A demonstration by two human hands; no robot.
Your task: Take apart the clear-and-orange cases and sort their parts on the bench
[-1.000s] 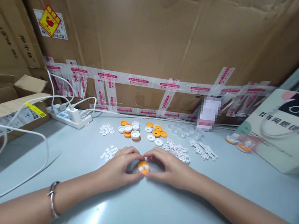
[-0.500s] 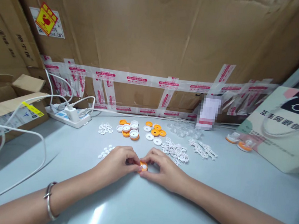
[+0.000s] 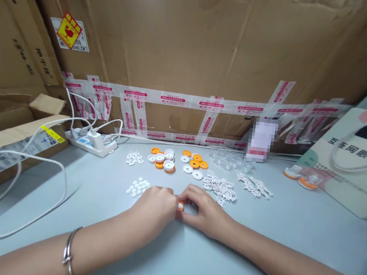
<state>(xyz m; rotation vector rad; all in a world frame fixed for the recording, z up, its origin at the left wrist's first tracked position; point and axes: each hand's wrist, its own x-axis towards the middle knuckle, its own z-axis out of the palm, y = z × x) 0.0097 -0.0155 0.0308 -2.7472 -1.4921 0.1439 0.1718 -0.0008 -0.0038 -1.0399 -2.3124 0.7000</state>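
An orange ring-shaped plastic part (image 3: 180, 205) with a white centre is pinched at table level between the thumb and fingers of my right hand (image 3: 203, 210). My left hand (image 3: 159, 205) is curled closed against its left side, knuckles up; the fingertips are hidden behind the hand, so what they press or hold does not show. Left of my left hand lie small white round pieces (image 3: 137, 187). Beyond my hands are orange and white round caps (image 3: 168, 166), more of them (image 3: 195, 163) to the right, and white openwork pieces (image 3: 220, 187).
Clear plastic cups (image 3: 229, 159) and white strip-like parts (image 3: 253, 185) sit at the back right. Two orange-based assemblies (image 3: 307, 181) stand by a paper bag (image 3: 349, 165). On the left are a power strip (image 3: 103, 147), a white cable (image 3: 65, 186) and an open carton (image 3: 20, 145).
My left hand has rolled over, from a thumb-and-finger pinch to a closed hand with knuckles up, covering part of the orange piece. My right hand keeps its hold. The view has shifted slightly.
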